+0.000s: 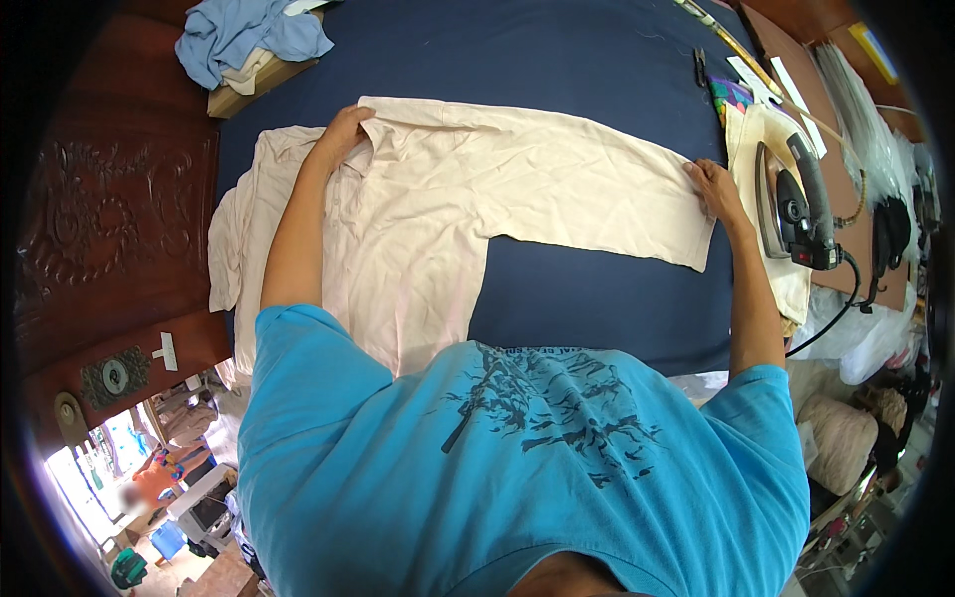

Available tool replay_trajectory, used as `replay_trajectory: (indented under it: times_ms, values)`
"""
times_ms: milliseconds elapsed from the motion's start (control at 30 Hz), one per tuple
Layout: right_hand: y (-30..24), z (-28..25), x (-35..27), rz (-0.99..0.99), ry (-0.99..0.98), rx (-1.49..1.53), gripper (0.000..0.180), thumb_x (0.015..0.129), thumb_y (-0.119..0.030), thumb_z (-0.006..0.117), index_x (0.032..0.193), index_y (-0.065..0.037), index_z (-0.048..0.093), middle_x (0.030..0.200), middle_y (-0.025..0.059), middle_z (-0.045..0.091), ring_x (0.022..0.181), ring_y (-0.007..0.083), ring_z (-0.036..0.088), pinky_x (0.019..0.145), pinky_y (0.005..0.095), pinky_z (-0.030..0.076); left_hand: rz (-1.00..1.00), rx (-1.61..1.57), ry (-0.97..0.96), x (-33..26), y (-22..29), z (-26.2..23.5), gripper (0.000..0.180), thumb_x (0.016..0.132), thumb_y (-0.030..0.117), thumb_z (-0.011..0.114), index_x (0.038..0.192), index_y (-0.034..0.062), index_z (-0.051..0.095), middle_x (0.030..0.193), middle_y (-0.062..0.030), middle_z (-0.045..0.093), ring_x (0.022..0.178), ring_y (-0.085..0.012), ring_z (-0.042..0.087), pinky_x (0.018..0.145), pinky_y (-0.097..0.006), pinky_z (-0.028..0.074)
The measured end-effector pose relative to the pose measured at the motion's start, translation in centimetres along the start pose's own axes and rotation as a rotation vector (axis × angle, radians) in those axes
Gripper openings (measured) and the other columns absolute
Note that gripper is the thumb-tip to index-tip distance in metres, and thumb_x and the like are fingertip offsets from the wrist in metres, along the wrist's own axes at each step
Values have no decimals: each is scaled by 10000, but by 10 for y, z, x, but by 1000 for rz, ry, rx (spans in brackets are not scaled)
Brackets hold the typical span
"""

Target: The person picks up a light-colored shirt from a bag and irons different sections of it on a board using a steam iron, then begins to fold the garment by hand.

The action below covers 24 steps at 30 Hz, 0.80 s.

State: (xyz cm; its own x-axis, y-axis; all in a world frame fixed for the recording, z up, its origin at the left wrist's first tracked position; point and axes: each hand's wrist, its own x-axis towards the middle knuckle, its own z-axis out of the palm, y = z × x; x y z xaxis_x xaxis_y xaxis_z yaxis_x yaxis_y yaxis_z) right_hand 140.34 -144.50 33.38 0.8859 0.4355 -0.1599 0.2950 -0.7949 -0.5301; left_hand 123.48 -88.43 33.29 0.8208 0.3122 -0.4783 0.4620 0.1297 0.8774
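Observation:
A cream long-sleeved shirt point(413, 214) lies spread over a navy ironing surface point(597, 298), with one sleeve stretched out to the right. My left hand point(345, 132) is closed on the fabric near the shirt's collar and shoulder. At the far end of the stretched sleeve, my right hand point(714, 189) grips the cuff edge between thumb and fingers. Soft creases run across the body and along the sleeve. The shirt's other sleeve hangs loosely at the left, and its lower hem is partly hidden by my chest.
A steam iron point(796, 204) rests on a pale cloth pad point(746, 149) just right of my right hand, its black cord trailing down. Thread snips point(700, 68) lie beyond. Folded blue cloth point(249, 40) tops a box far left. A carved wooden panel point(109, 219) borders the left side.

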Motion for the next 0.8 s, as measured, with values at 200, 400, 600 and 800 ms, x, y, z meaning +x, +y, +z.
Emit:
replay_trajectory:
  times_ms: [200, 400, 600, 800]
  values:
    - [-25, -6, 7, 87, -45, -113, 469, 873, -429, 506, 920, 19, 639, 728, 140, 631, 671, 238, 595, 628, 401, 418, -192, -75, 96, -4, 12, 34, 595, 840, 265, 594, 1286, -40, 345, 1202, -126, 499, 1062, -190, 521, 903, -315, 434]
    - [-7, -1, 9, 87, -5, 94, 359, 859, -322, 560, 770, 24, 581, 568, 105, 488, 553, 188, 490, 558, 329, 404, -91, -15, 31, -9, 9, 26, 653, 828, 233, 590, 1344, -4, 267, 1266, -139, 443, 1119, -213, 486, 891, -333, 444]
    - [-6, 1, 10, -82, 20, 174, 275, 808, -243, 624, 799, 17, 536, 624, 124, 475, 565, 189, 464, 559, 308, 384, -39, 468, 95, -2, 13, 24, 760, 805, 233, 600, 1370, -56, 183, 1379, -191, 338, 1217, -225, 412, 952, -304, 383]
    - [-24, -1, 11, -12, 143, -96, 267, 772, -219, 645, 911, -12, 548, 817, 145, 597, 768, 322, 565, 667, 368, 425, 230, 796, 395, 24, -1, 21, 469, 791, 223, 609, 1196, 16, 495, 1236, -151, 517, 1121, -286, 507, 899, -332, 412]
